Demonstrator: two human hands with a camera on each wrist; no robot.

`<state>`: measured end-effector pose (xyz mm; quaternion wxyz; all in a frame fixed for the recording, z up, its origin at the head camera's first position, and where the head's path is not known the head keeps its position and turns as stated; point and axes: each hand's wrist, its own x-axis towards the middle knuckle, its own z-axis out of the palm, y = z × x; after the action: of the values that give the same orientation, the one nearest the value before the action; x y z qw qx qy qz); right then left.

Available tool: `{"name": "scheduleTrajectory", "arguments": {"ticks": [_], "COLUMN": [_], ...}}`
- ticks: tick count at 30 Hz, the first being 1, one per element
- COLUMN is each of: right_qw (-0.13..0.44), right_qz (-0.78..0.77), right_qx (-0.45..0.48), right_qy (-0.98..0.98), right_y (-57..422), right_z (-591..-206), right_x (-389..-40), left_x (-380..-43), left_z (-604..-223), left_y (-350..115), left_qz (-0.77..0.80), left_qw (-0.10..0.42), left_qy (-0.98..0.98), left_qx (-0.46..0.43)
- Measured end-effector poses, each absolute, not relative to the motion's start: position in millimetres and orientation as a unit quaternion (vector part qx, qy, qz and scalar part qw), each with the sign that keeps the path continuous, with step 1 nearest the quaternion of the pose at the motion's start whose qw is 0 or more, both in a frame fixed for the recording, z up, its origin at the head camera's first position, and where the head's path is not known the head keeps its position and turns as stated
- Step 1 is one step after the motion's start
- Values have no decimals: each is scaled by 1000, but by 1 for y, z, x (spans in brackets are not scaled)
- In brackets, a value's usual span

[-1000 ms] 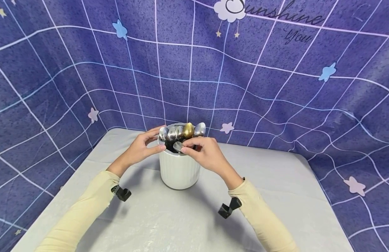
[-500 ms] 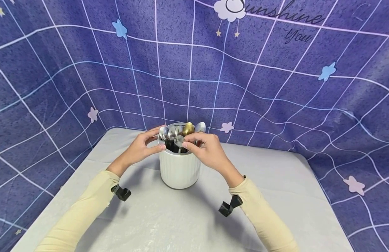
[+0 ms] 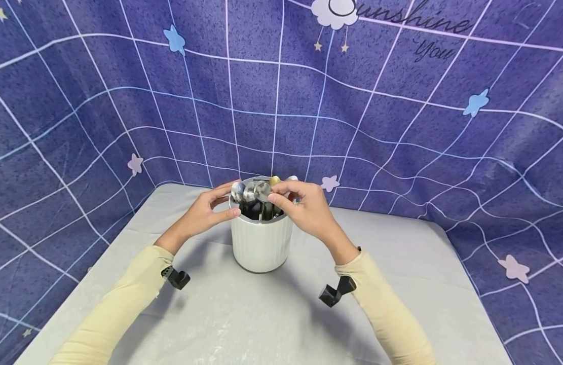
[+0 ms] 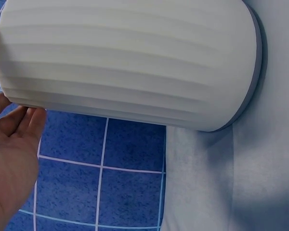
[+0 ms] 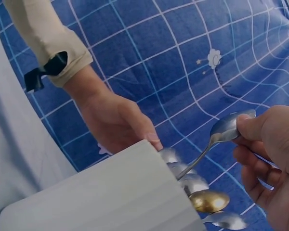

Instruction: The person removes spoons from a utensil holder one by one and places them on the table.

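Purple-blue curtain [image 3: 336,101], printed with a pale grid, stars and lettering, hangs behind and beside a light-covered table [image 3: 390,248]. Over the mouth of a white pot, a silver spoon [image 5: 225,127] is held bowl up and tilted; its handle runs down past the rim, and the lower end is hidden inside. Its bowl sits higher than half a second ago, when it was nearer the front rim; to judge by that, it is being drawn upward, with the handle not yet free. The right hand [image 3: 310,213] pinches the edge of the bowl between thumb and fingertips. In the right wrist view the bowl stands apart from the other bowls, among them a gold spoon [image 5: 209,201] and several silver spoons [image 5: 227,220] poking out of the opening. Dark shapes deeper inside are too unclear to name. The pot itself stands upright on the table and shows no clear shift, likely because the left hand [image 3: 205,211] holds it, thumb at the near side of the rim and fingers round the other. Outward from there come cream sleeves [image 3: 130,294], and a small black camera [image 3: 175,278] is worn at each wrist.
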<state>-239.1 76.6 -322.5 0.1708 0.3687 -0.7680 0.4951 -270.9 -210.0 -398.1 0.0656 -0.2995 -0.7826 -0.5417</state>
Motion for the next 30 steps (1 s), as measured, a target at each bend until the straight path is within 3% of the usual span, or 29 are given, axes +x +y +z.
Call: {"name": "scheduleTrajectory", "arguments": {"ticks": [30], "right_qw": [224], "right_qz": [555], "right_qx": [374], "right_qy": [-708], "right_y": [91], "right_z": [-252], "right_x": [-236], "left_x": [-269], "left_z": [-396], "left_y": [-209], "left_qz": [-541], "left_qw": [63], "left_qy": [-785], "left_qx": [-296]}}
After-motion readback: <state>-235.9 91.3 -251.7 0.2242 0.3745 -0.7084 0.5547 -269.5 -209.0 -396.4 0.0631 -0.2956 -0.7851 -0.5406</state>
